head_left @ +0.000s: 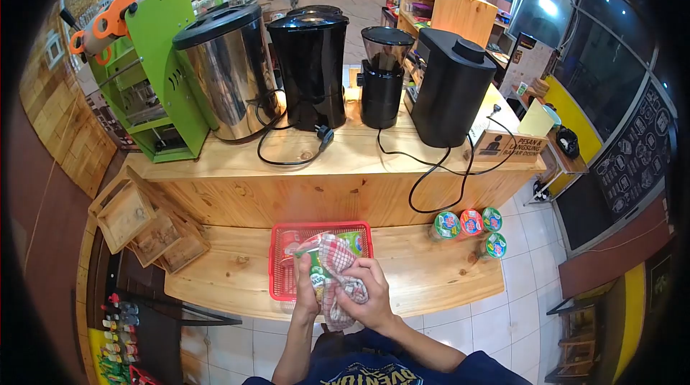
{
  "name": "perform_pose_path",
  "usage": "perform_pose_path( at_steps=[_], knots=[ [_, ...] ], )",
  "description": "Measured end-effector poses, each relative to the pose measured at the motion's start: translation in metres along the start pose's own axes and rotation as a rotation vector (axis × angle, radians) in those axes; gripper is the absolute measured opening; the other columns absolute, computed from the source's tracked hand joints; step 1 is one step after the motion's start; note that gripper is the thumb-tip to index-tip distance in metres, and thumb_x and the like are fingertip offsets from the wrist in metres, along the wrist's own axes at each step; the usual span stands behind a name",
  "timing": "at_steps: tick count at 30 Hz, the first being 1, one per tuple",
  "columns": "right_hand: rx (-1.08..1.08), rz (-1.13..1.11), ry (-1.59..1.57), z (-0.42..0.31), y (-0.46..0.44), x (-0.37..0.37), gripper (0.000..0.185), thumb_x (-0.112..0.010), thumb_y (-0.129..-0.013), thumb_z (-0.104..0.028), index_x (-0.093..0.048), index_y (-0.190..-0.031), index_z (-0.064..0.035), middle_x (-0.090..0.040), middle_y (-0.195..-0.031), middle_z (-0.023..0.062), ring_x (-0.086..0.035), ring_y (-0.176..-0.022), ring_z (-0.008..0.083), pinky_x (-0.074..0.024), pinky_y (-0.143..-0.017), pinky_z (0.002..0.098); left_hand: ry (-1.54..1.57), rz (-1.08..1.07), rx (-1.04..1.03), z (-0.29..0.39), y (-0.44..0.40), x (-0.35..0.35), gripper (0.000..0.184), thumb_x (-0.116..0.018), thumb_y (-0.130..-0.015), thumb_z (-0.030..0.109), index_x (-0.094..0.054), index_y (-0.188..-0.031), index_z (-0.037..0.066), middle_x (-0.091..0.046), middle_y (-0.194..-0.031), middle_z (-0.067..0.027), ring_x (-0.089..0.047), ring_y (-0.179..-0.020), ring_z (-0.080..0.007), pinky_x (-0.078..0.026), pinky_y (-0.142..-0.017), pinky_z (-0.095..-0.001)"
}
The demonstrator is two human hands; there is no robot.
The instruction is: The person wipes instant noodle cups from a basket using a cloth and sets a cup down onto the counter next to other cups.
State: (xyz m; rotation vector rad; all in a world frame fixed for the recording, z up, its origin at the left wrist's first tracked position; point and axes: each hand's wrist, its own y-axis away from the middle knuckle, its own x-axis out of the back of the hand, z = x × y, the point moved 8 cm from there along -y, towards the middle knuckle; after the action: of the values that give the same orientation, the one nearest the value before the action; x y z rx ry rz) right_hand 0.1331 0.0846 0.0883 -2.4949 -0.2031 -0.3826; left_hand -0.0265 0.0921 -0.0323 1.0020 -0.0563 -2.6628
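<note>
My left hand [307,291] grips a green-and-white package [316,275] from its left side, above the lower wooden shelf. On the package's right side my right hand [368,291] is closed on a red-and-white checkered cloth [336,256], which drapes over the top of the package and hangs down between my hands. Behind and beneath them sits a red plastic basket [274,270] with a red item [289,239] at its left and a green packet [353,241] at its right.
Several lidded cups [471,223] stand at the shelf's right. Wooden crates [136,223] lean at the left. The upper counter [338,162] holds black appliances [309,69], a steel container [233,83], a green machine [154,76] and loose cables [417,187].
</note>
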Motion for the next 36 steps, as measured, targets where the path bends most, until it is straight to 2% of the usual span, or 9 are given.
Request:
perform_pose_path(
  at_steps=[13,14,17,22,25,29,30,33,36],
  knots=[
    [-0.006,0.063,0.022,0.001,-0.013,0.014,0.034,-0.079,-0.077,-0.011,-0.066,-0.107,-0.0032,-0.059,-0.108,0.0176,-0.062,-0.099,0.0324,-0.0517,-0.088,0.0396,0.033,-0.048,0.034,-0.032,0.003,0.004,0.067,-0.046,-0.102,0.061,-0.052,-0.139,0.005,-0.063,-0.130,-0.0132,-0.065,-0.114,-0.0245,-0.055,-0.099,-0.0406],
    [-0.016,0.035,0.024,-0.002,-0.004,0.010,0.034,-0.080,-0.077,-0.011,-0.067,-0.107,-0.0033,-0.060,-0.109,0.0173,-0.063,-0.100,0.0325,-0.0519,-0.089,0.0403,0.127,-0.043,0.055,-0.031,-0.002,0.010,0.046,-0.050,-0.106,0.043,-0.044,-0.137,0.010,-0.059,-0.120,-0.0095,-0.065,-0.107,-0.0186,-0.056,-0.089,-0.0353],
    [-0.034,0.013,-0.022,0.000,0.011,0.004,0.035,-0.081,-0.074,-0.014,-0.068,-0.105,-0.0049,-0.061,-0.106,0.0161,-0.065,-0.099,0.0336,-0.0535,-0.086,0.0419,0.044,0.019,-0.046,0.015,0.006,-0.018,0.044,-0.048,-0.106,0.042,-0.045,-0.136,0.010,-0.061,-0.117,-0.0078,-0.065,-0.105,-0.0176,-0.056,-0.089,-0.0347],
    [-0.003,0.080,-0.011,0.010,-0.028,0.027,0.034,-0.079,-0.077,-0.010,-0.066,-0.107,-0.0032,-0.060,-0.109,0.0178,-0.063,-0.100,0.0317,-0.0521,-0.087,0.0400,-0.107,-0.039,0.009,-0.001,0.018,-0.030,0.060,-0.045,-0.104,0.059,-0.053,-0.138,0.010,-0.063,-0.127,-0.0092,-0.063,-0.117,-0.0206,-0.052,-0.102,-0.0372],
    [-0.027,0.119,-0.010,0.007,-0.053,0.041,0.034,-0.079,-0.077,-0.010,-0.065,-0.107,-0.0030,-0.059,-0.107,0.0177,-0.063,-0.100,0.0313,-0.0520,-0.086,0.0394,0.020,-0.067,0.128,-0.017,0.032,-0.057,0.063,-0.044,-0.103,0.060,-0.054,-0.136,0.008,-0.063,-0.129,-0.0093,-0.062,-0.120,-0.0207,-0.051,-0.105,-0.0373],
    [-0.016,0.068,0.010,0.003,-0.018,0.024,0.035,-0.080,-0.077,-0.011,-0.065,-0.108,-0.0036,-0.060,-0.108,0.0171,-0.063,-0.100,0.0321,-0.0521,-0.087,0.0399,0.020,-0.046,-0.006,-0.014,0.019,-0.025,0.054,-0.051,-0.104,0.052,-0.046,-0.138,0.010,-0.059,-0.127,-0.0104,-0.063,-0.114,-0.0200,-0.054,-0.098,-0.0386],
    [-0.011,0.047,0.010,0.002,-0.008,0.018,0.035,-0.080,-0.077,-0.012,-0.065,-0.108,-0.0038,-0.060,-0.109,0.0171,-0.063,-0.100,0.0323,-0.0522,-0.088,0.0402,0.094,-0.115,0.114,-0.036,0.008,0.004,0.051,-0.050,-0.105,0.049,-0.046,-0.138,0.011,-0.058,-0.125,-0.0101,-0.063,-0.113,-0.0204,-0.054,-0.096,-0.0390],
    [-0.037,0.014,-0.040,0.004,0.012,0.008,0.035,-0.080,-0.077,-0.012,-0.065,-0.108,-0.0034,-0.060,-0.109,0.0177,-0.063,-0.101,0.0325,-0.0522,-0.088,0.0404,-0.022,-0.003,-0.039,0.009,0.014,-0.020,0.048,-0.049,-0.105,0.047,-0.046,-0.137,0.011,-0.058,-0.123,-0.0092,-0.063,-0.112,-0.0196,-0.054,-0.094,-0.0378],
    [-0.026,0.072,-0.036,0.008,-0.006,0.020,0.034,-0.079,-0.077,-0.011,-0.065,-0.107,-0.0024,-0.060,-0.108,0.0180,-0.062,-0.099,0.0323,-0.0521,-0.087,0.0406,-0.034,-0.008,-0.003,-0.018,0.014,-0.002,0.056,-0.048,-0.104,0.053,-0.050,-0.137,0.009,-0.062,-0.124,-0.0097,-0.064,-0.112,-0.0207,-0.054,-0.097,-0.0377]
  ],
)
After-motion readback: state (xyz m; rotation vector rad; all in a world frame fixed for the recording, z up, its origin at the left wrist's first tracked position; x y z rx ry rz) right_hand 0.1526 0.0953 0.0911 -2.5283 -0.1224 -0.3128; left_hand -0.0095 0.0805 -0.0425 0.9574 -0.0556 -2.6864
